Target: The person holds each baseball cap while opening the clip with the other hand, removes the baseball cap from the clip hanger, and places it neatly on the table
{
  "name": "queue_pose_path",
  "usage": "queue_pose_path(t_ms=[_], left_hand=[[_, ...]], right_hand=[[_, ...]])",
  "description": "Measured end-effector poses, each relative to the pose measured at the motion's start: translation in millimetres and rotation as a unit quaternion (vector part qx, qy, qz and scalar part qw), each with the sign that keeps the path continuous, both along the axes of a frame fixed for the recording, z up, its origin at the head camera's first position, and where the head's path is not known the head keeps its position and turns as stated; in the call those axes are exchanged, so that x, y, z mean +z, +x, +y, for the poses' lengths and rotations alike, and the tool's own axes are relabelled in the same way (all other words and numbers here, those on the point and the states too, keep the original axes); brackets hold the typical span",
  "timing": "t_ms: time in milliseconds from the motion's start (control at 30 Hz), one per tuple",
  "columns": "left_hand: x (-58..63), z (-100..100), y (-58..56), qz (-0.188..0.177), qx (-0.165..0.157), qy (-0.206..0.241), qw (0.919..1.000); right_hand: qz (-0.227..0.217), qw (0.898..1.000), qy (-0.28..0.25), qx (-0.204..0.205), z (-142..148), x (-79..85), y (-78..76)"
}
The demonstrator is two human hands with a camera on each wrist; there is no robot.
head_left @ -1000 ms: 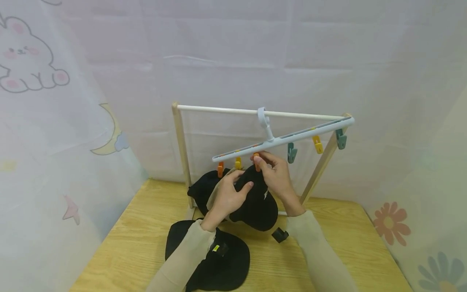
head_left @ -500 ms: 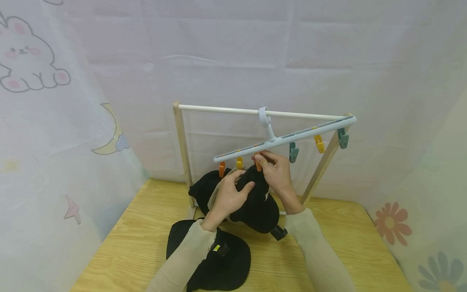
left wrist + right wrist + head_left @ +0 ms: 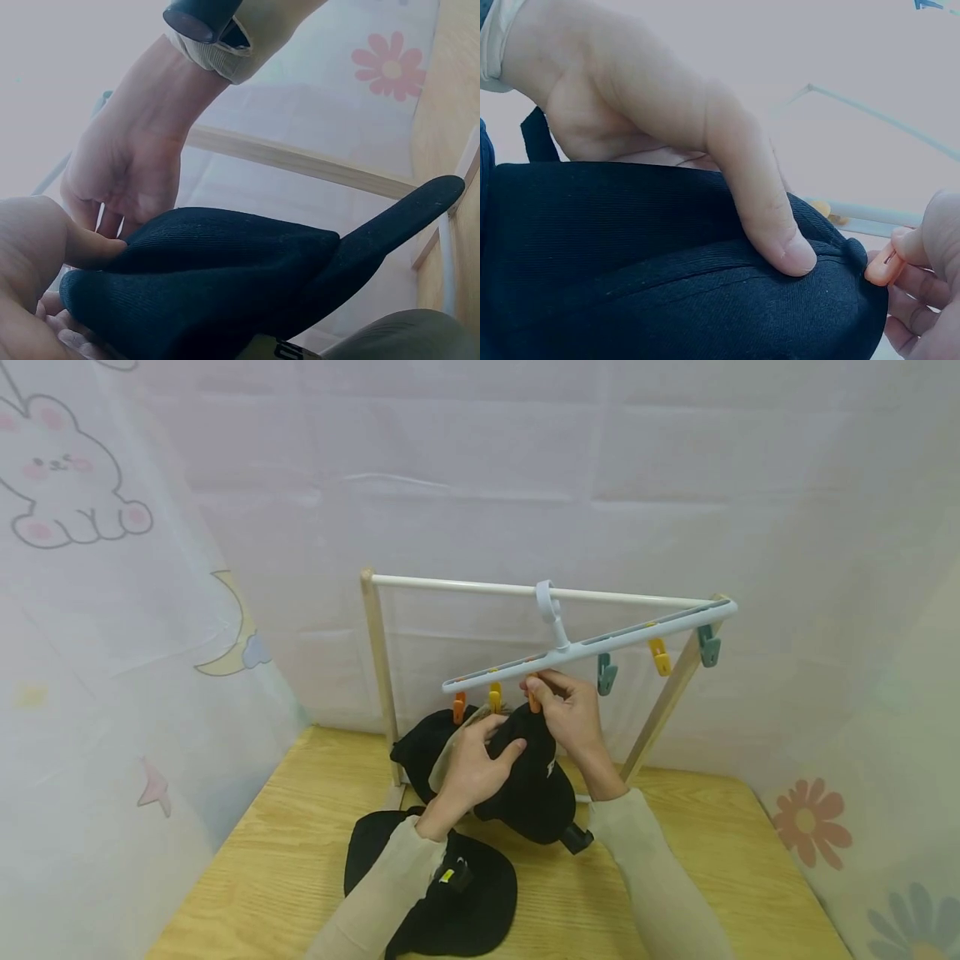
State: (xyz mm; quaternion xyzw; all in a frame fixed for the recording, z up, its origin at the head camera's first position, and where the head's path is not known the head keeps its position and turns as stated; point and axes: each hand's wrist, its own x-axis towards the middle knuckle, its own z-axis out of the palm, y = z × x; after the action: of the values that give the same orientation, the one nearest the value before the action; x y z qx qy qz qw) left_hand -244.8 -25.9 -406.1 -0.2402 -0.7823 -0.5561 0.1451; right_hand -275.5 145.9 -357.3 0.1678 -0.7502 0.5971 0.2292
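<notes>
A black cap (image 3: 536, 793) hangs tilted below the pale blue hanger (image 3: 581, 649), brim down. My left hand (image 3: 474, 766) grips its crown, the thumb pressing the fabric in the right wrist view. My right hand (image 3: 577, 717) pinches an orange clip (image 3: 885, 268) at the cap's edge; whether the clip bites the fabric I cannot tell. Behind the left hand are a beige cap (image 3: 440, 770) under a yellow clip (image 3: 495, 697) and another black cap (image 3: 420, 745) under a second orange clip (image 3: 459, 707).
The hanger hooks over the white bar (image 3: 465, 583) of a wooden stand (image 3: 381, 668), slanting up to the right. Its right half carries a yellow clip (image 3: 660, 657) and two green clips (image 3: 708, 645). Another black cap (image 3: 472, 918) lies on the wooden table (image 3: 247, 860) under the left forearm.
Both hands stay at the cap and the orange clip. The cap's brim has sunk slightly; otherwise the scene only shifts a little to the right in view.
</notes>
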Motion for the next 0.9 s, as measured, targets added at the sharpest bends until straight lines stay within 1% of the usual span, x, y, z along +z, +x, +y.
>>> queue_pose_path(t_ms=[200, 433, 633, 767, 900], left_hand=[[-5.2, 0.8, 4.1, 0.005, 0.009, -0.013, 0.9999], [-10.2, 1.3, 8.8, -0.006, -0.013, 0.003, 0.9999], [-14.1, 0.4, 10.8, -0.009, -0.025, 0.012, 0.9996], [-16.3, -0.4, 12.8, -0.006, -0.036, 0.023, 0.9991], [-18.4, -1.9, 13.7, -0.012, -0.042, 0.038, 0.9983]], right_hand=[[-0.002, 1.000, 0.004, -0.001, 0.0, -1.4, -0.6], [-0.005, 1.000, 0.000, -0.007, 1.0, -2.2, -1.0], [-0.003, 1.000, 0.003, -0.002, 2.1, -1.6, 0.9], [0.023, 1.000, 0.020, 0.007, 4.1, -5.3, 0.1], [0.052, 0.998, 0.036, 0.022, 5.1, -11.0, -0.9]])
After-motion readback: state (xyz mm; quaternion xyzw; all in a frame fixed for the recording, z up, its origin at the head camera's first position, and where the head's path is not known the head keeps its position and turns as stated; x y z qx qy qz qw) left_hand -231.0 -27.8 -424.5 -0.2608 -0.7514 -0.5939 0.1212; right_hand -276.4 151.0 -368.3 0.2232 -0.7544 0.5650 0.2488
